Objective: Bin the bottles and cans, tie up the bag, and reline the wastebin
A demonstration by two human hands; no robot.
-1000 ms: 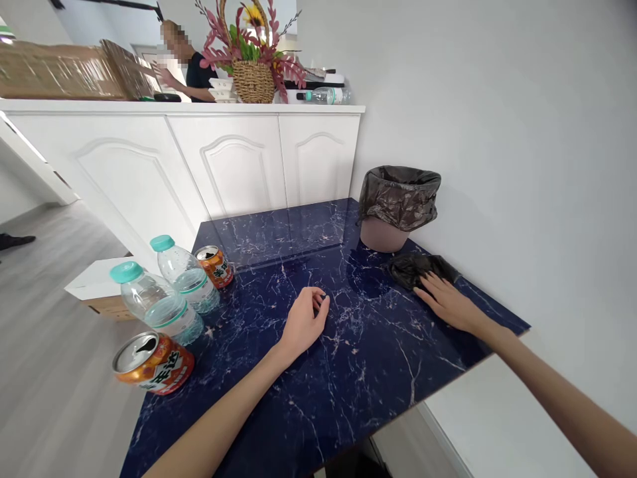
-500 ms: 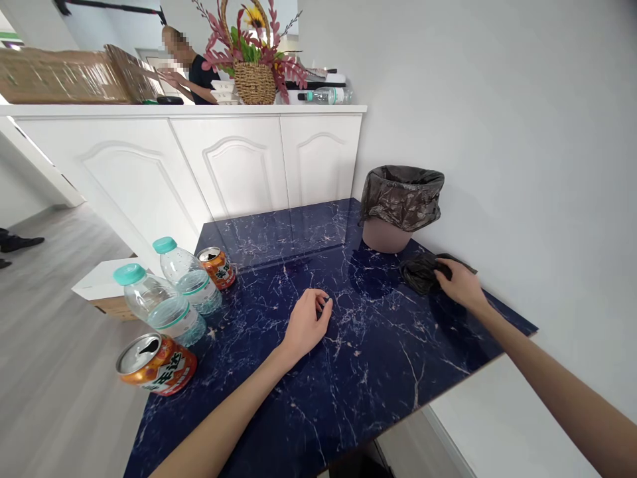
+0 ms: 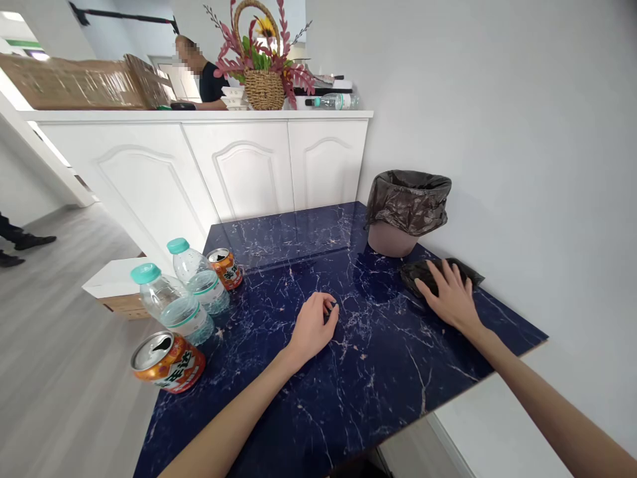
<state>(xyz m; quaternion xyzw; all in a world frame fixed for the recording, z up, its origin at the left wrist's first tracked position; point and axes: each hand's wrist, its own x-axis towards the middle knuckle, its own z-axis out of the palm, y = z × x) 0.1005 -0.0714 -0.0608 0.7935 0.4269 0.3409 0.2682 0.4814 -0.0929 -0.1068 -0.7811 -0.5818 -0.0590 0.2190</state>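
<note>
My right hand (image 3: 450, 299) lies flat, fingers spread, on a crumpled black plastic bag (image 3: 414, 275) at the far right of the dark blue marble table (image 3: 358, 385). Just behind the bag stands a small pink bin (image 3: 392, 240) lined with a dark bag. My left hand (image 3: 312, 326) rests on the table's middle with the fingers curled in, and a tiny dark spot shows at the fingertips. Along the left edge stand two water bottles with teal caps (image 3: 174, 309) (image 3: 199, 279). One orange can (image 3: 226, 267) is upright and another orange can (image 3: 169, 362) lies tilted.
A white cabinet (image 3: 239, 166) runs behind the table, carrying a flower basket (image 3: 263, 79) and cardboard. A person (image 3: 206, 76) stands behind it. A white box (image 3: 114, 282) sits on the floor at left. The wall is close on the right.
My right hand, bunched around the black bag half a second ago, is now spread flat on top of it. The left hand has stayed put. The view shifted slightly.
</note>
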